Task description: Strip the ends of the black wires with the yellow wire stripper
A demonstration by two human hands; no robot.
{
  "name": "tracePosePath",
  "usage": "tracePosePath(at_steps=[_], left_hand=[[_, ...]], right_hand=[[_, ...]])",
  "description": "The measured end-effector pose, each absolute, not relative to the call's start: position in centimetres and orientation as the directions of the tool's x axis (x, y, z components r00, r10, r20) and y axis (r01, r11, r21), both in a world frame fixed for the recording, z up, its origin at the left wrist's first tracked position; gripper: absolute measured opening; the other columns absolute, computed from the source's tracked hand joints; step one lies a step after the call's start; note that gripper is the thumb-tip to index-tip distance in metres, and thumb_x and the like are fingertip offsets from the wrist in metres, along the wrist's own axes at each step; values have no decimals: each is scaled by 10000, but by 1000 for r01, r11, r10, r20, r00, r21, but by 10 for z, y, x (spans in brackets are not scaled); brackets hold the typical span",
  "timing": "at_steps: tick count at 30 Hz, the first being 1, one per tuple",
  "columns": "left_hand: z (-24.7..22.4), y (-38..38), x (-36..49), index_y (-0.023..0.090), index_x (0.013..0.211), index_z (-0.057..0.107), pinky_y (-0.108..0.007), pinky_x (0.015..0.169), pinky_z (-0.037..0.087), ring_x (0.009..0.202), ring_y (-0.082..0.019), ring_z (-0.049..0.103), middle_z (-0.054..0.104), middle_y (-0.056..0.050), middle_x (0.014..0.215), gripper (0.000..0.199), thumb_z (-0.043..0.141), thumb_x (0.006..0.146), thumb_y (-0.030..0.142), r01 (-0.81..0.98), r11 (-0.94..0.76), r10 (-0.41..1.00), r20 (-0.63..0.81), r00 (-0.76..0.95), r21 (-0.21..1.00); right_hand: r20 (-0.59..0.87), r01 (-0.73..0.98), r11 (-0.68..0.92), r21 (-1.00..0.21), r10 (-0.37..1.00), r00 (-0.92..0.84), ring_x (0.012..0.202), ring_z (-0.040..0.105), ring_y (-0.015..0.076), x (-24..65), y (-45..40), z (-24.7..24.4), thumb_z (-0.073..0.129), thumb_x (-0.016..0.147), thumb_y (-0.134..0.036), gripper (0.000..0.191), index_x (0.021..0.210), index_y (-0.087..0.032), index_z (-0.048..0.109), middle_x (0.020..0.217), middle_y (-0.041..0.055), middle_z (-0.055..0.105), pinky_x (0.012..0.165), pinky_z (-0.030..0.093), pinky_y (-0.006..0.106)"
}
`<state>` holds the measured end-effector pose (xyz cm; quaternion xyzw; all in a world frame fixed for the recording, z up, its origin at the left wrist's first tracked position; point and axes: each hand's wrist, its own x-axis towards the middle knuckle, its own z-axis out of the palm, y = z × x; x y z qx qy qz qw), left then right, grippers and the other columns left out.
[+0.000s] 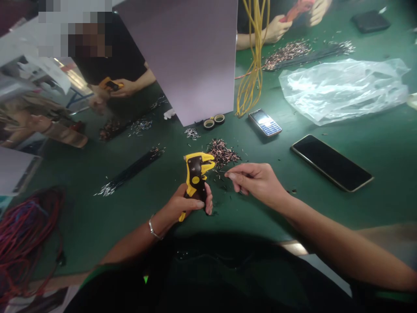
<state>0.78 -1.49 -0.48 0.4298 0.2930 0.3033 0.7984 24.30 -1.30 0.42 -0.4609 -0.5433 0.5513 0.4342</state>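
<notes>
Your left hand (190, 203) grips a yellow-and-black wire stripper (196, 176) above the green workbench (260, 221). Your right hand (257, 180) pinches its fingertips (230, 176) together just beside a heap of cut wire pieces (223, 153). A black smartphone (331, 162) and a keypad phone (265, 122) lie farther off.

This is a wire-processing workshop, as is shown by the green-topped bench (137, 217) strewn with short stripped wires (223, 153). A yellow wire stripper (196, 180), bundled yellow cable (252, 74) and rolls of tape (214, 121) are also seen there.
</notes>
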Motion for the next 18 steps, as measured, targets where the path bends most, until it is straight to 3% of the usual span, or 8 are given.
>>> tracePosePath(at_steps=[18], left_hand=[[-3,-12,5,115,1016,649,-416,699,554,715,-230,652,667,-89,825,415,782,643,240,-165,515,601,-217,769,841]], right_hand=[[24,61,34,-998,986,-164,437,434,72,245,-11,4,649,830,-326,210,789,-155,765,514,-11,604,435,354,239]])
